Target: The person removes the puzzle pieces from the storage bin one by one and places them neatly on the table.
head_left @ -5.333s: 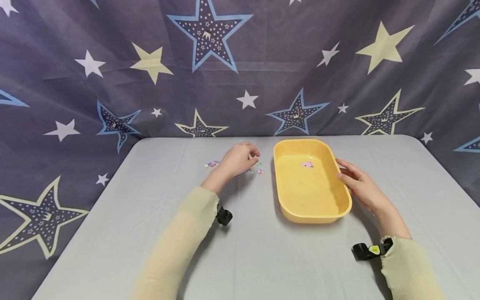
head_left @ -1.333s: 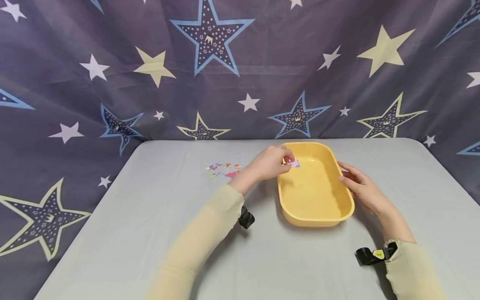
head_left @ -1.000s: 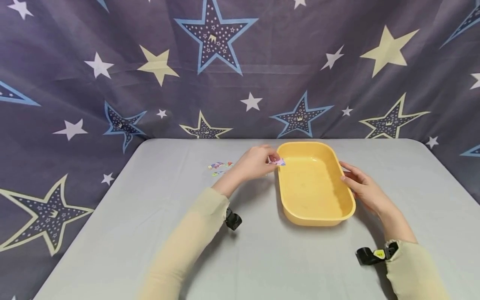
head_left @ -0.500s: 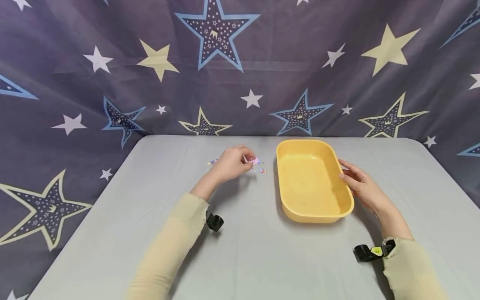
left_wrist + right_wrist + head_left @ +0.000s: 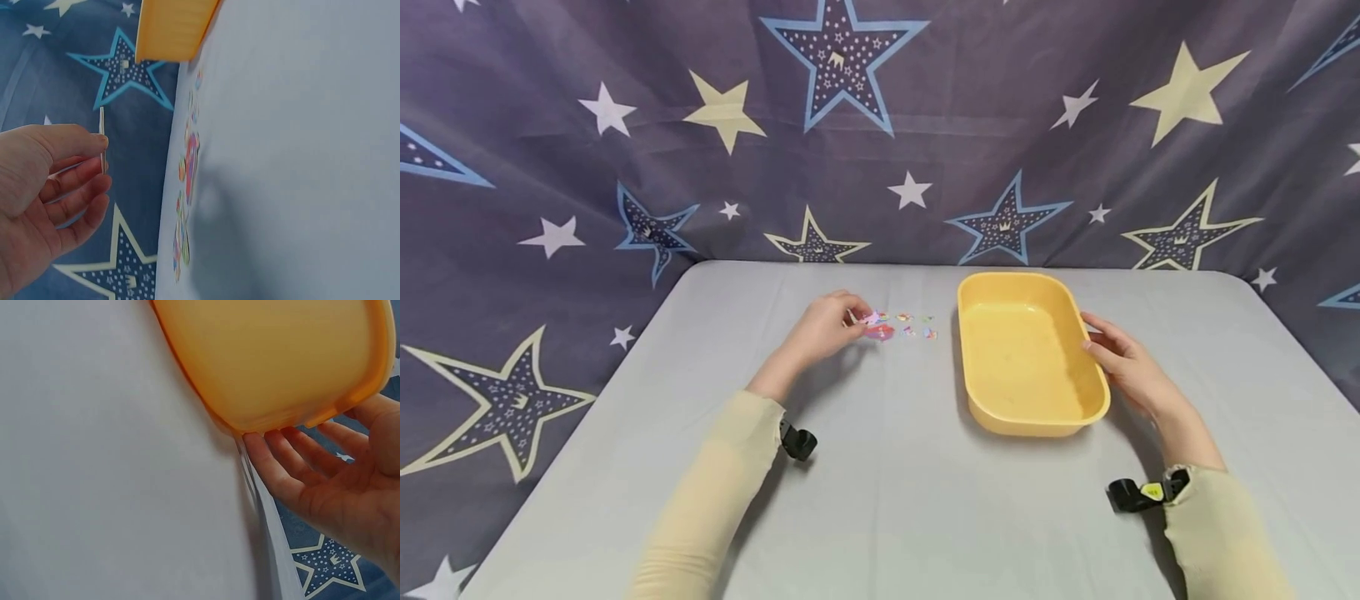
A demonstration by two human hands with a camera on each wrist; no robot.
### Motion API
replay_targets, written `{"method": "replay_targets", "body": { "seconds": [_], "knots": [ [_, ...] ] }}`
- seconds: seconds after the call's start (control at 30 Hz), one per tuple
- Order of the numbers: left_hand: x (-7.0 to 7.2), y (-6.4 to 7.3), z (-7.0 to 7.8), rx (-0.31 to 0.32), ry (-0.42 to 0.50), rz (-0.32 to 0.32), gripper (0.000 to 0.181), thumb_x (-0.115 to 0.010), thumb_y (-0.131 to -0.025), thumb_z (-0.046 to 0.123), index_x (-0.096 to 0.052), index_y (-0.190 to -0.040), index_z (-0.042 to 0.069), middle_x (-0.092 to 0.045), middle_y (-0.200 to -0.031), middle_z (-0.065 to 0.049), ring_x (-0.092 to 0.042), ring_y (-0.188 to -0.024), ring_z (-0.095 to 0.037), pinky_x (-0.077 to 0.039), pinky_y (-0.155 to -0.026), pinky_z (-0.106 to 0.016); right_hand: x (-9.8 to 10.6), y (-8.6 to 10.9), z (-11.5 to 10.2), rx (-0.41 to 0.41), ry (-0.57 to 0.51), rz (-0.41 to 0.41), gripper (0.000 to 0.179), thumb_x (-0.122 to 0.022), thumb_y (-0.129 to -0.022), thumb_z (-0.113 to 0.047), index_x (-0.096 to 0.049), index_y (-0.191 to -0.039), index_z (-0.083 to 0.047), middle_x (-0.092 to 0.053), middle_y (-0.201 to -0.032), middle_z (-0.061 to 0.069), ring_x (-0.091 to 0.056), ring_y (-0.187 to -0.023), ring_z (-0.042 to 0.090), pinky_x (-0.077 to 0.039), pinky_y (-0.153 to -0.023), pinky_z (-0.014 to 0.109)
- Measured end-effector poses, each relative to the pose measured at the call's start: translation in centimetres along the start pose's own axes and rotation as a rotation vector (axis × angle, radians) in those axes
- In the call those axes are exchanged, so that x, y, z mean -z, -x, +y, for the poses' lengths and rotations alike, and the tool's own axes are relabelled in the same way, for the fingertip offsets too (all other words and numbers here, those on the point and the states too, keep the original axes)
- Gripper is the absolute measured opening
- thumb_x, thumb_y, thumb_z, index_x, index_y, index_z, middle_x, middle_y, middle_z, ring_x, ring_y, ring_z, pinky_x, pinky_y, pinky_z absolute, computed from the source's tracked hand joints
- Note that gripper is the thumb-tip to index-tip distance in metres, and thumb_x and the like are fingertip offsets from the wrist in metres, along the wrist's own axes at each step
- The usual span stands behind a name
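Note:
My left hand [image 5: 823, 331] pinches a small, flat pink-and-purple cutout [image 5: 874, 318] between thumb and fingers, above the table. The left wrist view shows the cutout [image 5: 102, 140] edge-on as a thin card-like strip; its printed picture is too small to make out. Several colourful flat cutouts lie close by, among them a red one [image 5: 881, 332] beside my fingertips. Some may be hidden behind that hand. At the right, my right hand [image 5: 1131, 367] rests its fingertips and thumb against the outer right side of a yellow plastic basin [image 5: 1030, 426]. The right wrist view shows those fingers [image 5: 275, 469] on its wall.
A pale grey cloth covers the table [image 5: 917, 508]. Behind it hangs a dark curtain [image 5: 662, 158] with printed stars. Small cutouts [image 5: 930, 333] lie between my left hand and the basin. Each wrist wears a black camera strap.
A pink cutout lay in the basin at first; my left hand then held one over its left rim and has since carried it leftward. The right hand has stayed at the basin's side.

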State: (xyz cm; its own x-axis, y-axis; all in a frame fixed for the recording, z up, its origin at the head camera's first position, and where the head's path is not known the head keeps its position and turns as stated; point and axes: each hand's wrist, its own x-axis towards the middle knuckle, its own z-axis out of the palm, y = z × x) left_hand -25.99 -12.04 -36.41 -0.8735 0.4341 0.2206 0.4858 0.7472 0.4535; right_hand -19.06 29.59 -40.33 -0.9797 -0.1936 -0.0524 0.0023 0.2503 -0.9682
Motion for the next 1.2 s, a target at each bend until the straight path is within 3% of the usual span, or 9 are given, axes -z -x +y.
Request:
{"method": "replay_targets", "body": {
  "seconds": [0.33,0.5,0.77,1.2],
  "knots": [
    [1.1,0.9,-2.6,0.069,-0.035,0.006,0.018,-0.064,-0.079,0.012,-0.067,-0.096,0.008,-0.062,-0.092,-0.006,-0.059,-0.079,-0.018,-0.046,-0.072,-0.032,0.0,0.1,-0.1,-0.017,-0.005,0.01,0.063,-0.044,-0.095,-0.028,-0.013,-0.146,-0.007,-0.033,-0.131,0.018,-0.055,-0.093,-0.002,-0.05,-0.073,0.021],
    [1.6,1.5,-3.7,0.07,-0.067,0.002,0.018,-0.064,-0.079,0.011,-0.067,-0.097,0.006,-0.062,-0.093,-0.008,-0.059,-0.08,-0.02,-0.046,-0.072,-0.034,-0.1,0.0,-0.3,-0.024,-0.006,0.012,0.063,-0.044,-0.095,-0.029,-0.013,-0.146,-0.007,-0.032,-0.133,0.02,-0.055,-0.093,-0.002,-0.05,-0.074,0.021],
    [1.2,2.4,-5.7,0.083,-0.118,-0.022,0.018,-0.064,-0.078,0.008,-0.067,-0.095,0.005,-0.061,-0.089,-0.009,-0.059,-0.08,-0.022,-0.047,-0.072,-0.035,-0.1,-0.1,-0.1,0.001,-0.04,-0.003,0.062,-0.045,-0.095,-0.025,-0.014,-0.145,-0.005,-0.043,-0.117,-0.002,-0.058,-0.092,0.0,-0.051,-0.071,0.022],
    [0.9,2.2,-7.5,0.118,-0.173,-0.05,0.019,-0.06,-0.077,0.005,-0.067,-0.094,0.003,-0.061,-0.087,-0.01,-0.057,-0.079,-0.022,-0.046,-0.073,-0.038,0.0,-0.1,0.3,0.01,-0.046,0.007,0.059,-0.045,-0.095,-0.023,-0.017,-0.145,-0.008,-0.045,-0.118,-0.002,-0.058,-0.094,0.001,-0.051,-0.071,0.024]
  ]
}}
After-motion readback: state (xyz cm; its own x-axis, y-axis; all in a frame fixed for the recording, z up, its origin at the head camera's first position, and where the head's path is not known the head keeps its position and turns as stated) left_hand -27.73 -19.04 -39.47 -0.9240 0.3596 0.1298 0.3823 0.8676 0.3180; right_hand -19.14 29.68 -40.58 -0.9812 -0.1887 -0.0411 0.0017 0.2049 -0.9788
